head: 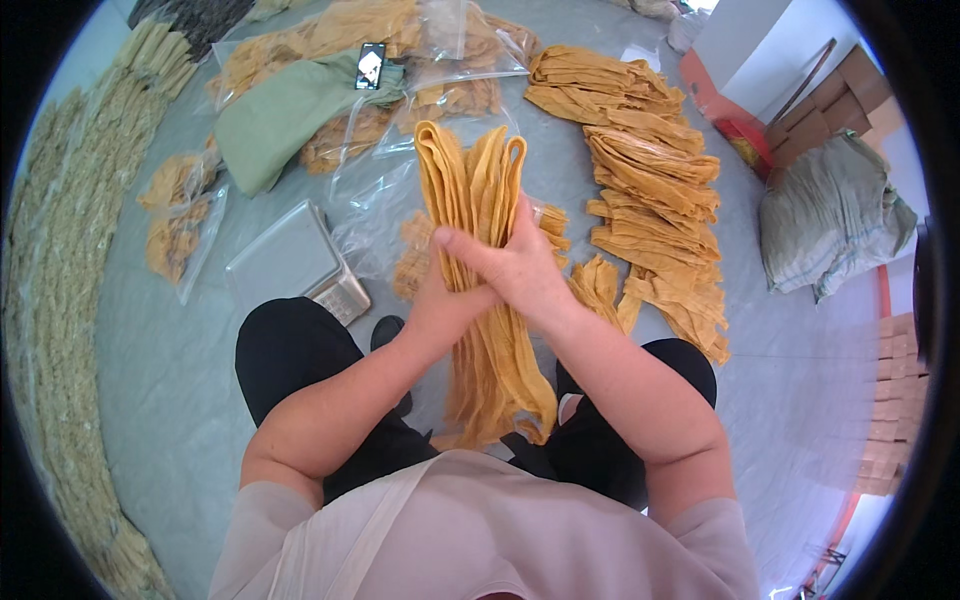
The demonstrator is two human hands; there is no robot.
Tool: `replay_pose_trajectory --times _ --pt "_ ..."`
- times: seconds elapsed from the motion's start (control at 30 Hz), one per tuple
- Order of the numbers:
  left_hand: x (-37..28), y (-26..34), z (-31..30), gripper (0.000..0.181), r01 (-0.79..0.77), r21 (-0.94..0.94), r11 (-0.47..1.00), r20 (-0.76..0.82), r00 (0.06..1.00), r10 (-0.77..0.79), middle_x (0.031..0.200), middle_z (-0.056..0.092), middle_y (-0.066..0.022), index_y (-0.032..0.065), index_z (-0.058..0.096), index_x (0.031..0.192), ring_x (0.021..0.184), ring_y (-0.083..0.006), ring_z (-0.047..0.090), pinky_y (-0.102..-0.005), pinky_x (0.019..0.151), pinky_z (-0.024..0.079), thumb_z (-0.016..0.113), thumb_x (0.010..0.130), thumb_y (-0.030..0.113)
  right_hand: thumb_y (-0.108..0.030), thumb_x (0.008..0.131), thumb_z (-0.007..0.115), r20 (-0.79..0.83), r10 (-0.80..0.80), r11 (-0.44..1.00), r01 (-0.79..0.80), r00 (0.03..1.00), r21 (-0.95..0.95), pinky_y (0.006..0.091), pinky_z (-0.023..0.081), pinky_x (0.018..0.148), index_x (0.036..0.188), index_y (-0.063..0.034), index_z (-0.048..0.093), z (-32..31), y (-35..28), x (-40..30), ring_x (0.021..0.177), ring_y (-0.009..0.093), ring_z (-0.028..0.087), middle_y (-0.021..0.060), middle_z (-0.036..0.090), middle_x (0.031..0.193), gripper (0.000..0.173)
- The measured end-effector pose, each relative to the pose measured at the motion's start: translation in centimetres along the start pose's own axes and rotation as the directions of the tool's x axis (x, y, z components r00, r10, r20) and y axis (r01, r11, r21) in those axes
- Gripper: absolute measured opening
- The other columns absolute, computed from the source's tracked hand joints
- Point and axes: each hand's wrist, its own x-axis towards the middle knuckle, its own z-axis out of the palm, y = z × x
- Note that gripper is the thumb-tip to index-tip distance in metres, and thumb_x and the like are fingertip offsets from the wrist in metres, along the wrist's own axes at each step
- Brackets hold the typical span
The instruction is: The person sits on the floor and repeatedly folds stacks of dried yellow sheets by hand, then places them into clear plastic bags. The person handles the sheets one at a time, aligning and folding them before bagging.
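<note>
Both my hands grip a bundle of folded yellow-orange fabric-like strips [480,195], held upright before me with looped folds at the top and long ends hanging between my knees. My left hand [446,300] wraps the bundle from the left, and my right hand [517,266] from the right, thumbs crossing over its near side. Beyond and to the left lies a flat digital scale [285,251] on the floor. Clear plastic bags [375,202] are spread behind the bundle. A long heap of similar folded strips [652,180] lies to the right.
A green cloth [277,120] bears a phone [370,66]. A small filled plastic bag [180,217] lies left, beside a long row of pale strips [75,247]. To the right are a woven sack [832,214] and stacked cardboard boxes [892,390]. My knees flank the bundle.
</note>
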Motion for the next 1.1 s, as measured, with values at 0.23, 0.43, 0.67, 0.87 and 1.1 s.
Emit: replay_pose_trajectory --times 0.23,0.43,0.67,0.87,1.1 --pt "-0.1 1.1 0.5 0.059 -0.241 0.441 0.864 0.104 0.97 0.218 0.127 0.055 -0.0142 0.0003 0.046 0.129 0.115 -0.0283 0.056 -0.0375 0.095 0.045 0.071 0.077 0.013 -0.031 0.064 0.088 -0.02 -0.068 0.964 0.06 0.997 -0.258 0.0378 0.04 0.103 0.143 0.0083 0.012 0.6 -1.6 -1.5 0.123 0.033 0.049 0.0253 0.047 0.132 0.117" --pt "-0.2 0.7 0.6 0.074 -0.28 0.598 0.751 0.093 0.955 0.282 0.137 0.043 -0.0178 0.0016 0.032 0.138 0.123 -0.0331 0.049 -0.0402 0.096 0.043 0.072 0.077 0.018 -0.019 0.072 0.077 -0.064 -0.212 0.897 0.168 0.975 -0.408 0.0376 0.046 0.096 0.132 0.0034 0.032 1.4 -1.5 -2.3 0.112 0.029 0.058 0.0197 0.057 0.12 0.079" --pt "-0.3 1.4 -0.3 0.093 -0.325 0.371 0.87 0.095 0.945 0.312 0.134 0.041 -0.0201 0.0037 0.01 0.146 0.123 -0.0311 0.047 -0.0413 0.101 0.041 0.073 0.079 0.02 -0.01 0.076 0.064 0.004 -0.075 0.997 0.075 0.997 0.006 0.0353 0.048 0.09 0.129 0.0002 0.041 -1.2 -0.9 -0.3 0.103 0.024 0.06 0.0125 0.06 0.114 0.058" --pt "0.1 2.9 -2.2 0.079 0.204 -0.25 0.946 0.127 0.976 -0.177 0.132 0.048 -0.0116 0.0057 0.022 0.144 0.12 -0.0177 0.049 -0.0322 0.099 0.042 0.072 0.084 0.02 -0.006 0.077 0.063 0.255 0.11 0.912 -0.2 0.961 0.359 0.0315 0.049 0.083 0.122 -0.0008 0.046 -2.2 -2.2 -0.9 0.098 0.017 0.059 0.0083 0.06 0.109 0.048" --pt "-0.2 2.9 -2.3 0.075 0.321 -0.109 0.941 0.221 0.931 -0.292 0.129 0.052 -0.0091 0.0036 0.034 0.14 0.116 -0.0168 0.053 -0.0325 0.097 0.043 0.076 0.081 0.019 -0.015 0.079 0.072 0.165 0.005 0.962 -0.05 0.986 0.27 0.0327 0.044 0.092 0.129 0.0008 0.044 -2.1 -2.7 -0.6 0.108 0.017 0.055 0.0083 0.059 0.112 0.06"
